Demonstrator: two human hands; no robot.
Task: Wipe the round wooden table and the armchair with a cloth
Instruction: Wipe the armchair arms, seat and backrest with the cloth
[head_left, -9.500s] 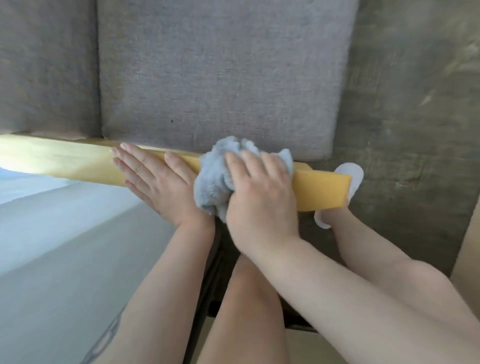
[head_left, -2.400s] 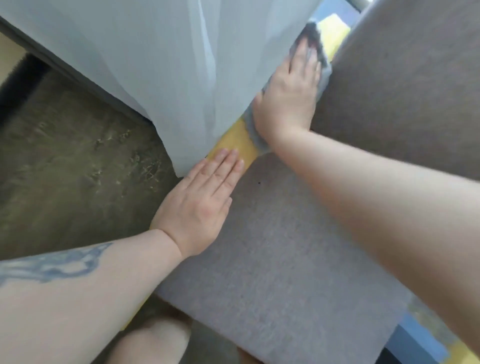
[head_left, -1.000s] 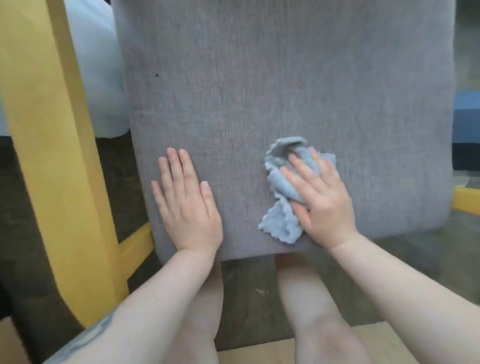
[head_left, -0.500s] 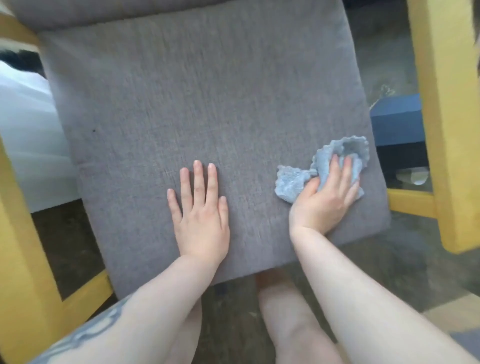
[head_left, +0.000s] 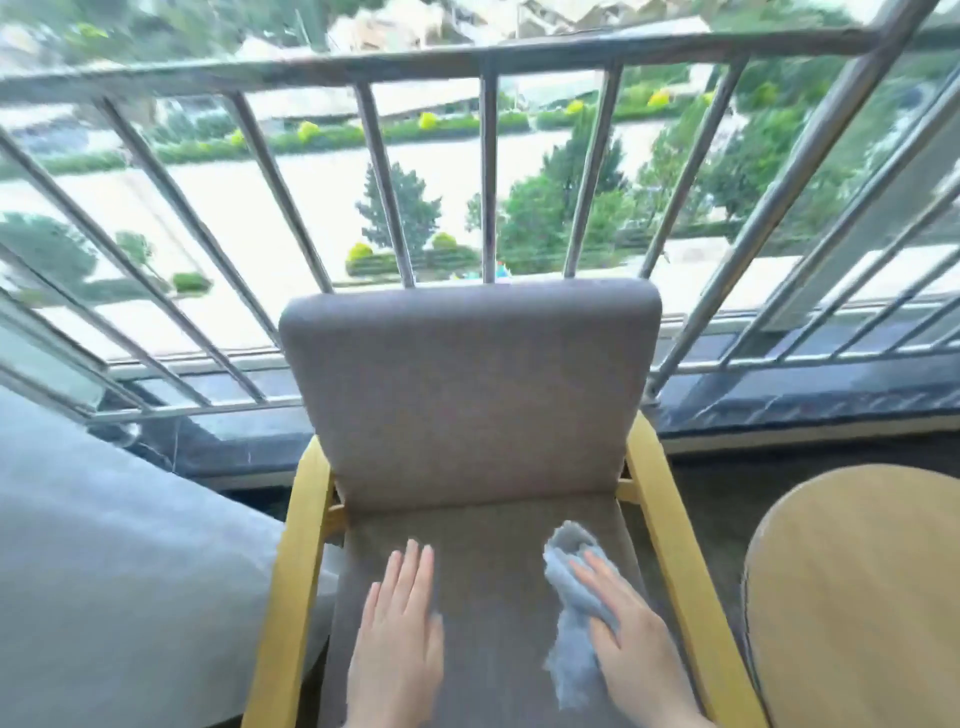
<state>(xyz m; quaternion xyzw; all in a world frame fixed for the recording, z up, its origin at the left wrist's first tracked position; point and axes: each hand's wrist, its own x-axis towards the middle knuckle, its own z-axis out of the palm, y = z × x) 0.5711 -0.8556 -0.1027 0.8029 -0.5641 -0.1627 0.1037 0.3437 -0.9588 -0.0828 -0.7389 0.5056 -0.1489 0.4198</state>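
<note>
The armchair (head_left: 467, 395) fills the centre, with grey cushions and a yellow wooden frame, its back upright against the railing. My left hand (head_left: 397, 639) lies flat on the seat cushion, fingers together, holding nothing. My right hand (head_left: 628, 639) presses a light blue cloth (head_left: 569, 597) flat onto the seat's right side; the cloth bunches out past my fingertips and to their left. The round wooden table (head_left: 857, 597) shows at the lower right, beside the chair's right armrest.
A metal balcony railing (head_left: 488, 171) stands close behind the chair, with trees and a road far below. A pale grey curtain (head_left: 119, 571) hangs at the lower left, touching the left armrest. A dark stone ledge (head_left: 805, 405) runs under the railing.
The view has lifted from the seat cushion to take in the whole chair, the railing and the table. Both hands stay on the seat, and the cloth remains under my right hand.
</note>
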